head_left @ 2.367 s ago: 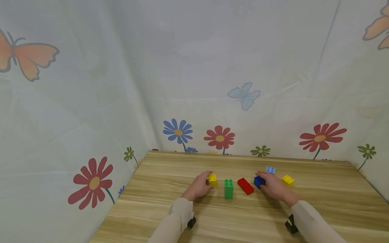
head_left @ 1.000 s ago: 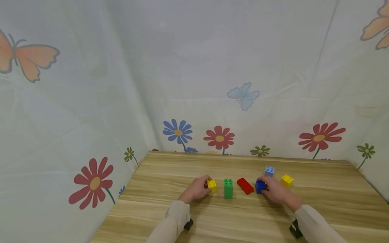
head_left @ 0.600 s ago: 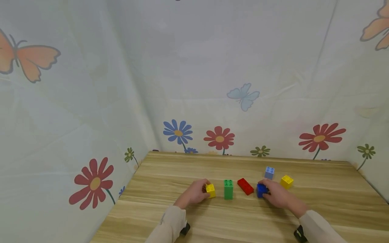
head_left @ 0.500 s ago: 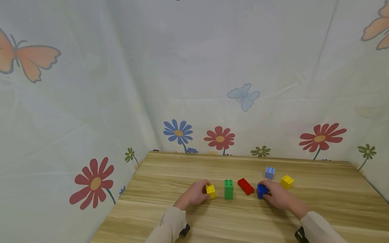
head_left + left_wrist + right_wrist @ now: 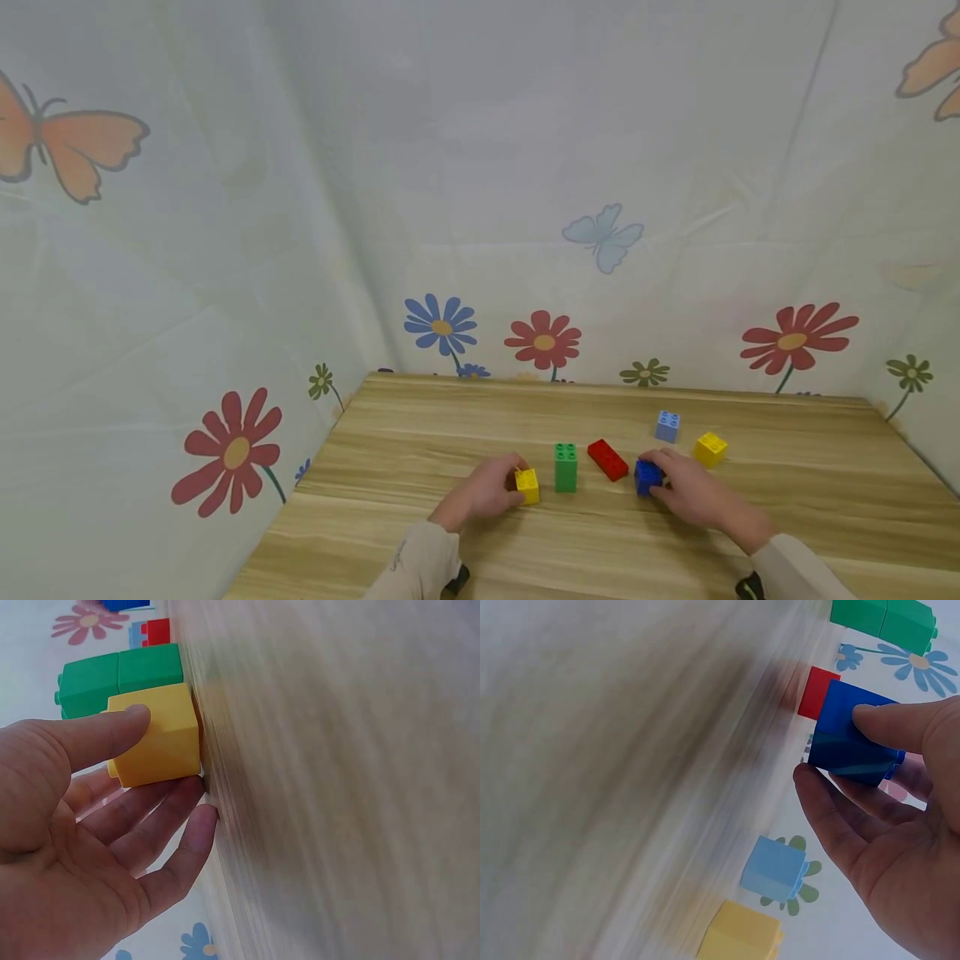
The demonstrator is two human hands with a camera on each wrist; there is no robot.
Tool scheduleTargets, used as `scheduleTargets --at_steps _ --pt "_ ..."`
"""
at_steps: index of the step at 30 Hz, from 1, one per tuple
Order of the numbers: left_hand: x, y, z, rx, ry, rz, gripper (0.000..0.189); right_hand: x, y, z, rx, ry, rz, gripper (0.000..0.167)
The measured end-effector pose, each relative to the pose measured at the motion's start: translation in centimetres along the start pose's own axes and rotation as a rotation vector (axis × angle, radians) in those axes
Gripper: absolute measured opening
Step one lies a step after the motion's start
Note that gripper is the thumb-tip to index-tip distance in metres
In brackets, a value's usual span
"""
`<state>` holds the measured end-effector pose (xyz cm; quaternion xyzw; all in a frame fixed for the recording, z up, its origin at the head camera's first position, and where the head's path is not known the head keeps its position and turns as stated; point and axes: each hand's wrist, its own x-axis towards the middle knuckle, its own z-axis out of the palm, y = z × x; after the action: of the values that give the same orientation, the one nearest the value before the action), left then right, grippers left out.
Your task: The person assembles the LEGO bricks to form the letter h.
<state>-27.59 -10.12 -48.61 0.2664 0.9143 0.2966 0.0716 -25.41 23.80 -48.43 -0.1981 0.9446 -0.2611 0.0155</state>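
My left hand (image 5: 491, 487) pinches a yellow toy brick (image 5: 528, 485) between thumb and fingers, low over the wooden table. In the left wrist view the thumb lies across one face of that yellow brick (image 5: 161, 739), the fingers under its other side. My right hand (image 5: 693, 489) pinches a dark blue brick (image 5: 647, 478); the right wrist view shows the thumb on one face of this blue brick (image 5: 847, 727). Between the hands stand a tall green stack of two bricks (image 5: 566, 468) and a flat-lying red brick (image 5: 607, 460).
A light blue brick (image 5: 667, 426) sits behind my right hand, with a second yellow brick (image 5: 710, 449) to its right. The wooden table (image 5: 420, 417) ends at the back against a white cloth (image 5: 480, 167) printed with flowers and butterflies.
Both hands have drawn nearer to me with their bricks, the yellow one and the dark blue one. The green stack, red, light blue and other yellow bricks stay put.
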Motion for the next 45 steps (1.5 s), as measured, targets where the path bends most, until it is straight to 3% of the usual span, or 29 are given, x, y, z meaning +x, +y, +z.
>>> scheduleTargets --at_steps 14,31,39,45 --pt "-0.3 0.5 0.5 0.048 -0.034 -0.007 0.029 -0.5 -0.9 -0.1 0.002 -0.006 -0.046 0.038" --pt "-0.4 1.5 1.0 0.014 -0.078 -0.005 0.029 -0.6 -1.8 -0.1 0.025 -0.031 -0.017 0.04" --pt "-0.4 1.9 1.2 0.008 -0.084 0.013 0.028 -0.7 -2.3 0.2 0.028 -0.052 -0.039 0.04" --pt "-0.4 2.4 1.3 0.009 -0.109 -0.007 0.031 -0.8 -3.1 0.3 0.026 -0.06 -0.062 0.039"
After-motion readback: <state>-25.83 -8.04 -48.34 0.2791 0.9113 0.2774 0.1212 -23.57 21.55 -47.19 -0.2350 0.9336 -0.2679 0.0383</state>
